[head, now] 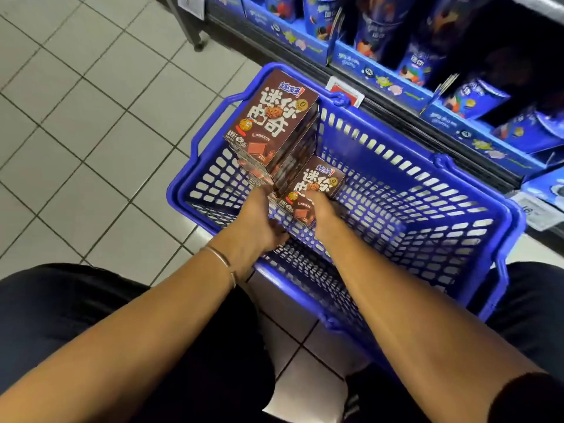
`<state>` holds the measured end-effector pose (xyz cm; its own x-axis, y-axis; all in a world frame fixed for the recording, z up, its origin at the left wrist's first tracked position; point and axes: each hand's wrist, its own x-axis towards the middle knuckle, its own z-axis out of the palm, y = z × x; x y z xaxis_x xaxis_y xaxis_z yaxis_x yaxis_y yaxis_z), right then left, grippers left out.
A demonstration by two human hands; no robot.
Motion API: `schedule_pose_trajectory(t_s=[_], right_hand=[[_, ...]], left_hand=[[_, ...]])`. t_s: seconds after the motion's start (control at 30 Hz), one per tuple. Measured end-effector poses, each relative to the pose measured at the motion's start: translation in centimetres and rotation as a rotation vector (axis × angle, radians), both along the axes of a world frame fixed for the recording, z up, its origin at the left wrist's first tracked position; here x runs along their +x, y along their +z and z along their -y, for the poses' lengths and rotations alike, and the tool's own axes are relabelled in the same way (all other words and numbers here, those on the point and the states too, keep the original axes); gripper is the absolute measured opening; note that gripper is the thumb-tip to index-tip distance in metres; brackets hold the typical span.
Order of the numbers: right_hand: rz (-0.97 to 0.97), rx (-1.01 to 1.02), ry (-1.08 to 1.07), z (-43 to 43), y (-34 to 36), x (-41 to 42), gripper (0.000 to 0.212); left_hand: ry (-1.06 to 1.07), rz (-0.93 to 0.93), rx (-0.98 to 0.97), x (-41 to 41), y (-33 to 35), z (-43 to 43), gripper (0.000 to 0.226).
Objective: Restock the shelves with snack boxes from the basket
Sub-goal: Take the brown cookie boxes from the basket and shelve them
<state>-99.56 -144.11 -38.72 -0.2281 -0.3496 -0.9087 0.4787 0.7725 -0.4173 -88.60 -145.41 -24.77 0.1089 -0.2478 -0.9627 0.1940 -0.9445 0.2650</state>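
Down in the blue basket (427, 166), both hands (left hand (259, 221), right hand (320, 209)) grip one brown snack box (314, 190).

Both hands, left (259, 221) and right (322, 209), clasp a low brown snack box (317, 186) inside the blue basket (427, 190).

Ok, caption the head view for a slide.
Both hands, left and right, reach for a brown snack box in the blue basket.

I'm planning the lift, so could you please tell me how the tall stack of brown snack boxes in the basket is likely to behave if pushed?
The tall stack looks apt to tip: several loose boxes piled above the basket rim. Its glossy cardboard faces may slide. Each box seems stiff and probably light.
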Motion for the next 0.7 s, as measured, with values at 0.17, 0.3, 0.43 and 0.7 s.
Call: schedule_pose_trajectory(t_s=[0.17, 0.3, 0.43, 0.7], right_hand=[[0.087, -0.036, 0.076, -0.5, 1.6, -1.4, 0.061], [0.077, -0.147, 0.007, -1.7, 4.3, -2.9, 0.039], [0.115, -0.293, 0.026, -3.1, 7.8, -5.5, 0.025], [0.238, -0.506, 0.080, -3.7, 16.2, -7.8, 0.032]], left_hand=[[-0.046, -0.049, -0.001, 0.6, 0.8, 0.3, 0.046], [-0.119, -0.047, -0.057, 0.6, 2.0, 0.9, 0.038], [-0.115, -0.077, -0.153, -1.0, 3.0, 2.2, 0.029], [-0.440, -0.070, -0.587, -3.0, 3.5, 1.3, 0.068]])
